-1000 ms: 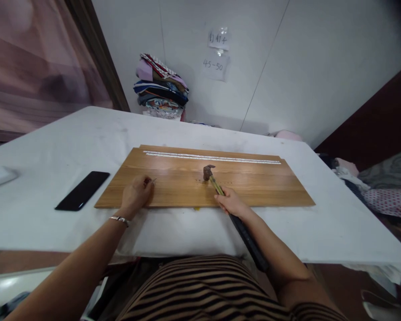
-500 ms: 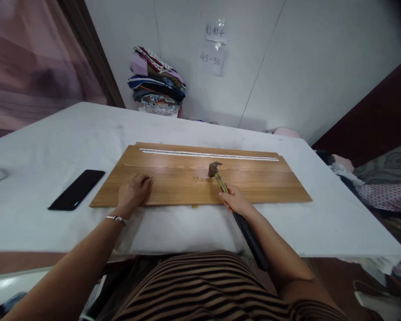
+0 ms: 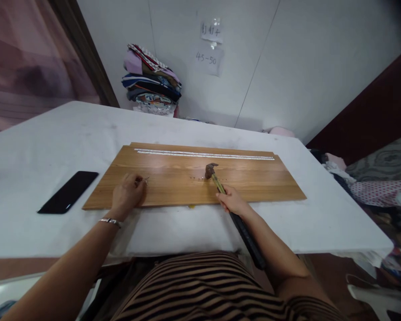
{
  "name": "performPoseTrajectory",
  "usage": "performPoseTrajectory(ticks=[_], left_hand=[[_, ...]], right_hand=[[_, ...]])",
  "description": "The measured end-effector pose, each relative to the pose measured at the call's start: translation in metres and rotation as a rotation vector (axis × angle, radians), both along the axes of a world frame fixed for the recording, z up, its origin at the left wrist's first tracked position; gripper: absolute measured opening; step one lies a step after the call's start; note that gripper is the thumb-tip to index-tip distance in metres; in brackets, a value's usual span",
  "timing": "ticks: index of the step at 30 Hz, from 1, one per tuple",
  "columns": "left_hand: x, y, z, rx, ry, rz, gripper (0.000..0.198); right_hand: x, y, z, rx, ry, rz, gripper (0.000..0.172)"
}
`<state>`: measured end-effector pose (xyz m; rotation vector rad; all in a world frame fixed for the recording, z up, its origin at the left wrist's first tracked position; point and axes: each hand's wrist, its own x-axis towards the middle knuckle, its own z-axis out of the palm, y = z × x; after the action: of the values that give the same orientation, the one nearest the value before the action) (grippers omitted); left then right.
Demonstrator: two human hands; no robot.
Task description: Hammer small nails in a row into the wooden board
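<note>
My right hand [image 3: 232,199] grips a claw hammer [image 3: 217,182] partway along its shaft. The rusty head rests on or just above the wooden board [image 3: 173,191], and the black end of the handle points back toward my body. Small nails [image 3: 195,178] form a short row across the board's middle, on both sides of the hammer head. At the board's left part, my left hand [image 3: 128,191] is closed with its fingertips pinched around thin metal nails [image 3: 146,179] that stick out. How many it holds is too small to tell.
Two white marked strips [image 3: 203,154] run along the board's far edge. A black phone [image 3: 68,191] lies left of the board on the white-covered table [image 3: 173,229]. Folded clothes [image 3: 152,82] are stacked against the wall, near paper notes [image 3: 210,60].
The nails between my left fingertips show more clearly now, as those fingers have shifted slightly. The hammer stays about the same place on the board. The whole view has shifted a little.
</note>
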<state>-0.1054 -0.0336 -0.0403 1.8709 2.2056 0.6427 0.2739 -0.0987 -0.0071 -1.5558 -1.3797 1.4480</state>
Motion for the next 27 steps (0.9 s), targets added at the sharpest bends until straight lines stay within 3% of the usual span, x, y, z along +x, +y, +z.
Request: performPoseTrajectory(ticks=[14, 27], left_hand=[[0.0023, -0.0031, 0.01, 0.013, -0.093, 0.026, 0.023], [0.0017, -0.002, 0.0088, -0.016, -0.033, 0.073, 0.025]], right_hand=[[-0.0026, 0.0048, -0.0039, -0.007, 0.009, -0.008, 0.021], [-0.0071, 0.0067, 0.0023, 0.01, 0.031, -0.006, 0.015]])
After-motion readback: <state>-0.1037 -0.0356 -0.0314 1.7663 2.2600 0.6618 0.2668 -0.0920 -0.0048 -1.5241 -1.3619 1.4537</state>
